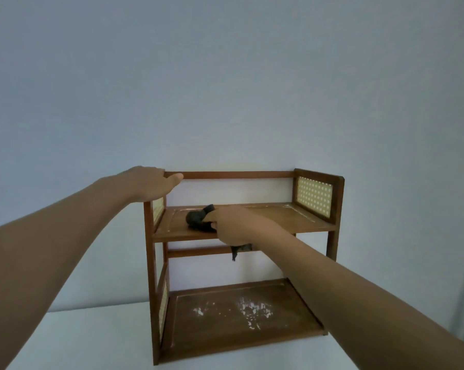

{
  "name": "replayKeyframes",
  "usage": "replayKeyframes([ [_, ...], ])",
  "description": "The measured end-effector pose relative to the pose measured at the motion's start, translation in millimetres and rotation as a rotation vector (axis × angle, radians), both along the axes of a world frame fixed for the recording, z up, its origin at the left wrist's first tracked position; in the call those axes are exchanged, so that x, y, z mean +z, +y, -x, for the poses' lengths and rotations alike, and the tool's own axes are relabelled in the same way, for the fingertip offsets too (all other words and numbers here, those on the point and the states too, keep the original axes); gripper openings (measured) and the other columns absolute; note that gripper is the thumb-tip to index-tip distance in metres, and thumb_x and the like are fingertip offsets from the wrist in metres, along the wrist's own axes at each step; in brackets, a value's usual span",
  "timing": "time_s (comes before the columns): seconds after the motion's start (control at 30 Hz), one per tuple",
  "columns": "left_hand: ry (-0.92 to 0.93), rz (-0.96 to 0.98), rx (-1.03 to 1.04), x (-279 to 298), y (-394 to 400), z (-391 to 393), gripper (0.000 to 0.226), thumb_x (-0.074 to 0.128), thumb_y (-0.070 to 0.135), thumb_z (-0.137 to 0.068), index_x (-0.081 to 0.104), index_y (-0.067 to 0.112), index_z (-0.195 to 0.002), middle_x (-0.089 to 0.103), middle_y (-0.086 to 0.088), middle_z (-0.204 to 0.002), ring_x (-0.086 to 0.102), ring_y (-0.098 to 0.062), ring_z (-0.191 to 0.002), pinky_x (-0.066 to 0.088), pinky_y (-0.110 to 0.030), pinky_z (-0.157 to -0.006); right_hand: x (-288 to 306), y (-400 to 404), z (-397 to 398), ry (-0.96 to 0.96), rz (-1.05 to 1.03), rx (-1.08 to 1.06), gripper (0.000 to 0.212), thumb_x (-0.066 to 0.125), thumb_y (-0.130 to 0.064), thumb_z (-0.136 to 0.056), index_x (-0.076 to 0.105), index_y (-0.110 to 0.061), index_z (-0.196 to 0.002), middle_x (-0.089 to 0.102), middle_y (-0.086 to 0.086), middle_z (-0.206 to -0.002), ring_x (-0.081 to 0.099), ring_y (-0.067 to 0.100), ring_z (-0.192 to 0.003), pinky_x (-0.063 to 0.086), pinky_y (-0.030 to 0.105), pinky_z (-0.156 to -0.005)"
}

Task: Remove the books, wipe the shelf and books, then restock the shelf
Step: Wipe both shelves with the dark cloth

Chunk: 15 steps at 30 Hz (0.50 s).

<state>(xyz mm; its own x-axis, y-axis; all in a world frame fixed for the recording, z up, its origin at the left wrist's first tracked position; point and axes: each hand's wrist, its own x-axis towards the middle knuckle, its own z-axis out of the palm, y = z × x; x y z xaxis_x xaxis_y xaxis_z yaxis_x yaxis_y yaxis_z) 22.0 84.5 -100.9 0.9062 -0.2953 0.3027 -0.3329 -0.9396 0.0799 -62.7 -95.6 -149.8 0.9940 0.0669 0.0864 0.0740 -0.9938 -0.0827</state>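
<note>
Pale bluish wall fills the background, and a small two-tier wooden shelf (241,257) stands against it on a white desk (86,340); no books are in view, so the clearing step looks done and the wiping is under way.

At about 10 o'clock from the shelf's middle, the left hand (148,184) rests on the top left corner of the frame, palm down, fingers laid loosely over the rail and thumb pointing along the back bar; it grasps nothing, and I judge it is there to steady the light frame so it does not slide while the other hand rubs.

The right hand (232,225) sits on the upper board (292,217), fingers clenched around a dark cloth (198,218); the bunched part of the cloth presses the board at 9 o'clock from the hand, and a loose tail hangs below the front edge at 6 o'clock; holding it wadded likely gives a firm pad for scrubbing.

As for what each tier holds: the upper board carries only the cloth and hand, with faint pale streaks near its back edge at 1 o'clock; the lower board (225,329) holds nothing but scattered white flecks or scuffs around its middle, whether dust or worn finish I cannot tell, so it probably needs wiping yet.
</note>
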Motion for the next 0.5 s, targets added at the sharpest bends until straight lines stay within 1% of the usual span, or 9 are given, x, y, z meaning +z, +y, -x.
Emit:
replayKeyframes([
  [0.1, -0.006, -0.009, 0.002, 0, 2, 2, 0.064, 0.02, 0.055, -0.098, 0.032, 0.013, -0.146, 0.036, -0.009, -0.151, 0.031, -0.027, -0.139, 0.026, -0.042, -0.114, 1, -52, 9, 0.016, 0.057, -0.277, 0.036, 0.053, -0.016, -0.093, 0.053, -0.013, -0.129, 0.061, 0.006, -0.098, 0.062, 0.021, -0.087, 0.055, 0.032, -0.08],
  [0.17, -0.017, -0.025, 0.003, 2, 2, 5, 0.049, 0.026, 0.038, -0.102, 0.038, 0.01, -0.14, 0.044, -0.011, -0.144, 0.04, -0.027, -0.132, 0.032, -0.037, -0.107, 2, -83, 21, 0.008, 0.11, -0.461, 0.034, 0.052, -0.013, -0.093, 0.051, -0.009, -0.127, 0.056, 0.006, -0.087, 0.06, 0.018, -0.08, 0.055, 0.029, -0.077],
  [0.23, -0.04, -0.039, 0.01, 1, 1, 8, 0.037, 0.03, 0.024, -0.102, 0.042, 0.008, -0.133, 0.049, -0.013, -0.136, 0.047, -0.027, -0.123, 0.037, -0.034, -0.099, 5, -104, 27, 0.038, 0.103, -0.575, 0.032, 0.049, -0.011, -0.096, 0.048, -0.009, -0.128, 0.048, 0.005, -0.08, 0.053, 0.016, -0.071, 0.051, 0.025, -0.071],
  [0.27, -0.054, -0.042, 0.012, 1, 1, 8, 0.032, 0.031, 0.018, -0.101, 0.045, 0.007, -0.128, 0.052, -0.012, -0.131, 0.05, -0.026, -0.117, 0.039, -0.032, -0.095, 7, -109, 27, 0.059, 0.103, -0.59, 0.032, 0.047, -0.012, -0.097, 0.049, -0.006, -0.128, 0.047, 0.005, -0.079, 0.052, 0.015, -0.07, 0.048, 0.024, -0.068],
  [0.33, -0.069, -0.043, 0.013, 0, 2, 6, 0.026, 0.032, 0.013, -0.1, 0.048, 0.007, -0.12, 0.055, -0.011, -0.124, 0.053, -0.024, -0.109, 0.042, -0.03, -0.089, 11, -112, 15, 0.114, 0.104, -0.567, 0.03, 0.043, -0.011, -0.099, 0.05, -0.003, -0.127, 0.046, 0.006, -0.078, 0.053, 0.017, -0.076, 0.045, 0.024, -0.066],
  [0.37, -0.072, -0.042, 0.01, 0, 3, 6, 0.026, 0.032, 0.012, -0.099, 0.048, 0.007, -0.119, 0.055, -0.01, -0.123, 0.054, -0.024, -0.108, 0.043, -0.031, -0.089, 12, -112, 10, 0.131, 0.079, -0.55, 0.026, 0.042, -0.009, -0.099, 0.049, -0.001, -0.123, 0.046, 0.008, -0.078, 0.053, 0.019, -0.075, 0.046, 0.025, -0.065],
  [0.43, -0.084, -0.051, 0.003, 0, 2, 4, 0.028, 0.032, 0.013, -0.1, 0.048, 0.008, -0.121, 0.055, -0.011, -0.125, 0.053, -0.024, -0.11, 0.043, -0.032, -0.091, 11, -112, 1, 0.13, 0.023, -0.533, 0.012, 0.037, -0.005, -0.1, 0.047, -0.001, -0.106, 0.047, 0.012, -0.082, 0.052, 0.021, -0.072, 0.044, 0.026, -0.059],
  [0.47, -0.091, -0.065, 0.008, 0, 4, 4, 0.03, 0.032, 0.014, -0.1, 0.047, 0.007, -0.125, 0.053, -0.011, -0.129, 0.052, -0.025, -0.114, 0.042, -0.033, -0.093, 10, -111, -7, 0.103, 0.01, -0.515, 0.013, 0.035, -0.004, -0.1, 0.048, -0.001, -0.103, 0.049, 0.014, -0.088, 0.053, 0.022, -0.076, 0.045, 0.027, -0.062],
  [0.5, -0.096, -0.078, 0.013, 0, 3, 5, 0.033, 0.032, 0.015, -0.101, 0.045, 0.007, -0.129, 0.051, -0.011, -0.132, 0.05, -0.026, -0.118, 0.042, -0.033, -0.096, 10, -112, -13, 0.063, -0.01, -0.489, 0.017, 0.034, -0.003, -0.101, 0.049, -0.002, -0.107, 0.052, 0.016, -0.096, 0.055, 0.023, -0.085, 0.048, 0.029, -0.07],
])
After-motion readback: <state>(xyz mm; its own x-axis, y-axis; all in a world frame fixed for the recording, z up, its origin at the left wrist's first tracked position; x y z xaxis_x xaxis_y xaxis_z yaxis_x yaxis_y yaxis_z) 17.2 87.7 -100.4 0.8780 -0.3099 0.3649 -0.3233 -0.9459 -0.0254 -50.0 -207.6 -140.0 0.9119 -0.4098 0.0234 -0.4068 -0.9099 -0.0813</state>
